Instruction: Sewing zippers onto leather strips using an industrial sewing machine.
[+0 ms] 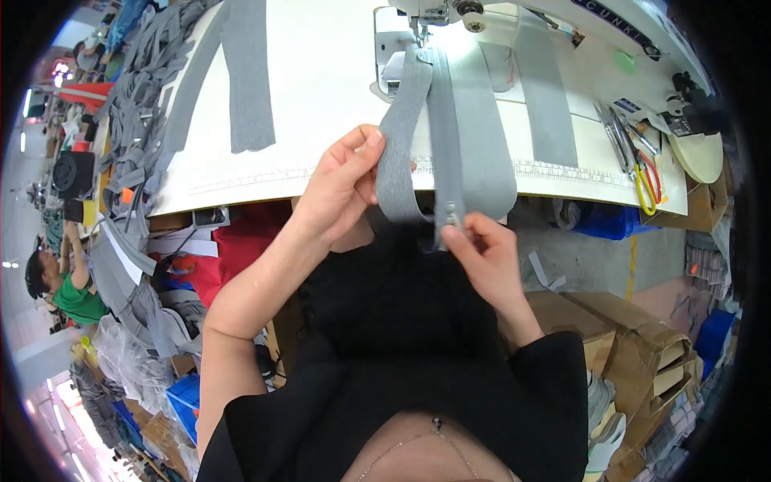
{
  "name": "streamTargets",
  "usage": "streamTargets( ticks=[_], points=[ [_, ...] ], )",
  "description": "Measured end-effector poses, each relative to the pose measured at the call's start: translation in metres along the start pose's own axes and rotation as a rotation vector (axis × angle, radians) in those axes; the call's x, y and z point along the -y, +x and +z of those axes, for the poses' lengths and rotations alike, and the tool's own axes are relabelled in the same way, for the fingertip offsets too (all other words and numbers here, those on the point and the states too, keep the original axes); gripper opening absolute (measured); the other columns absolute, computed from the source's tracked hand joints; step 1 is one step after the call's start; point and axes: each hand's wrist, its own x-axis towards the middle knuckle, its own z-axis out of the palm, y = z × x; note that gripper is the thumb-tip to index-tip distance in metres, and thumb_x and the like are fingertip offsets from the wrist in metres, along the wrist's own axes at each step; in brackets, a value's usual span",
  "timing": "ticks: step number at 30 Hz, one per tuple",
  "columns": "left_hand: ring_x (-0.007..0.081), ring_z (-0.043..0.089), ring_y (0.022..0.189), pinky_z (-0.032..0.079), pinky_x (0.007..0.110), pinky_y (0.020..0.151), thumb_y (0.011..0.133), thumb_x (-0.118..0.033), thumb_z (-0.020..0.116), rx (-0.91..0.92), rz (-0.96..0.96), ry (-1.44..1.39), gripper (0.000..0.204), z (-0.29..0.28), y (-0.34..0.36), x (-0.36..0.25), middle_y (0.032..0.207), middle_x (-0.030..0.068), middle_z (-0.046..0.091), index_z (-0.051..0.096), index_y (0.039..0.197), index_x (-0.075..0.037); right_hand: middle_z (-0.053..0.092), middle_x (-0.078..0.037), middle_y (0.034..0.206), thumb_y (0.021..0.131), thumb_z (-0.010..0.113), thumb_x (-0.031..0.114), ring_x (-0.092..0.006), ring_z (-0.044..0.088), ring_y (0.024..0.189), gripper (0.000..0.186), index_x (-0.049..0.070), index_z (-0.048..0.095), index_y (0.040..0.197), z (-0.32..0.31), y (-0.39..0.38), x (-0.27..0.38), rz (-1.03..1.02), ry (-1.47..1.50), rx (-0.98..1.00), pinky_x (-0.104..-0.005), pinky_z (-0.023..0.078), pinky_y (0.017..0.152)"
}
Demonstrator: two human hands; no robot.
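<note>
My left hand (347,175) pinches the edge of a heather-grey fabric strip (398,173), thumb on top, and the strip curves down from the sewing machine's presser foot (423,53). A long grey zipper (446,132) runs from the same foot toward me. Its metal slider (450,214) sits near the close end, where my right hand (488,255) grips the zipper between thumb and fingers. Just right of the zipper, a smoother, lighter grey strip (488,136) bends over the table's front edge. The lower ends of the strips are partly hidden against my dark clothing.
Grey fabric pieces (250,88) lie on the white table (321,88), with a heap of strips (148,88) at the left. At right are another grey strip (548,104), scissors (645,186) and metal tools (617,136). Cardboard boxes (642,345) stand below right. A person in green (80,299) works far left.
</note>
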Motion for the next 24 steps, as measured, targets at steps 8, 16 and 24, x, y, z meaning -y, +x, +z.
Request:
streamTargets(
  ticks=[8, 16, 24],
  points=[
    [0.0172, 0.075, 0.084, 0.063, 0.029, 0.071, 0.103, -0.021, 0.067, 0.179, -0.289, -0.184, 0.037, 0.016, -0.034, 0.064, 0.108, 0.0109, 0.071, 0.056, 0.132, -0.002, 0.049, 0.011, 0.072, 0.103, 0.07, 0.02, 0.0015, 0.037, 0.066, 0.023, 0.002, 0.067, 0.089, -0.033, -0.01, 0.008, 0.008, 0.027, -0.164, -0.0188, 0.028, 0.057],
    [0.0072, 0.065, 0.085, 0.053, 0.024, 0.076, 0.091, -0.006, 0.073, -0.108, -0.066, 0.463, 0.02, 0.026, -0.006, 0.11, 0.095, 0.0041, 0.075, 0.073, 0.106, 0.006, 0.044, 0.012, 0.068, 0.104, 0.068, 0.021, 0.001, 0.033, 0.063, 0.028, 0.003, 0.061, 0.084, -0.013, -0.013, 0.009, -0.015, -0.011, -0.164, -0.0207, 0.027, 0.054],
    [0.0082, 0.069, 0.088, 0.057, 0.026, 0.08, 0.095, -0.006, 0.073, -0.014, -0.156, 0.528, 0.019, 0.015, -0.046, 0.048, 0.099, 0.0049, 0.078, 0.077, 0.111, 0.003, 0.043, 0.01, 0.069, 0.107, 0.064, 0.025, 0.0002, 0.033, 0.064, 0.033, 0.004, 0.058, 0.083, 0.007, -0.029, 0.019, -0.03, 0.152, -0.252, -0.0222, 0.028, 0.054]
  ],
)
